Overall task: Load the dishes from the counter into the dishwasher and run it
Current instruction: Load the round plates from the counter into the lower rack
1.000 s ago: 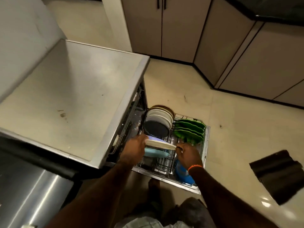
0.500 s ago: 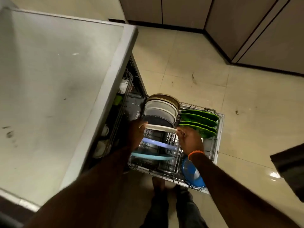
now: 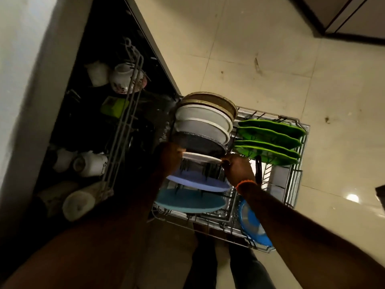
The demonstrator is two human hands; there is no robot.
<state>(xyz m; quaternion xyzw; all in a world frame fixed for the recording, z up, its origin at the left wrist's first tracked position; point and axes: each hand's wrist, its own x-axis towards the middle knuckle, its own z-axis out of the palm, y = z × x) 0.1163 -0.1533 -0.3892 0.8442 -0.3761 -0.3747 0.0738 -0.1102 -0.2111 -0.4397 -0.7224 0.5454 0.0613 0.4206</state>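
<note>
I hold a white plate (image 3: 201,157) on edge over the pulled-out lower rack (image 3: 292,184) of the dishwasher. My left hand (image 3: 169,158) grips its left rim and my right hand (image 3: 237,170) pinches its right rim. It stands just in front of a dark plate (image 3: 200,142), two white plates (image 3: 203,122) and a brown-rimmed plate (image 3: 210,100). Nearer me a lavender plate (image 3: 200,182) and a teal plate (image 3: 189,202) stand in the same row. Several green plates (image 3: 270,138) fill the right side, and a blue plate (image 3: 253,224) stands at the near right corner.
The upper rack (image 3: 125,113) at left holds white mugs (image 3: 91,163), a patterned cup (image 3: 123,80) and a green item (image 3: 114,106). The countertop (image 3: 25,59) overhangs the left side. Beige floor tiles (image 3: 250,49) lie beyond, and cabinet bases (image 3: 354,21) stand at top right.
The camera has dipped closer over the rack. The white plate has gone from lying flat above the rack to standing on edge behind the lavender plate, both hands still on its rim.
</note>
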